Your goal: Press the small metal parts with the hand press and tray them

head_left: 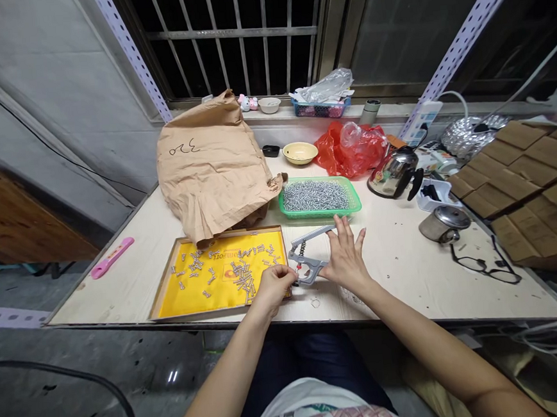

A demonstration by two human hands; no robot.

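A grey hand-press tool with a black spring lies on the table in front of me, its long lever raised. My right hand is around it, fingertips at the lever's end and the lower part of the hand against the body. My left hand pinches at the tool's jaw, beside a small red part; whatever is between the fingertips is too small to make out. Just left is a shallow tray lined in yellow, holding many small metal pieces. Behind the tool stands a green basket full of small silvery metal parts.
A large brown paper bag leans behind the tray. A pink tool lies at left. Toward the right are a red plastic bag, glass kettle, metal cup, eyeglasses and stacked cardboard boxes.
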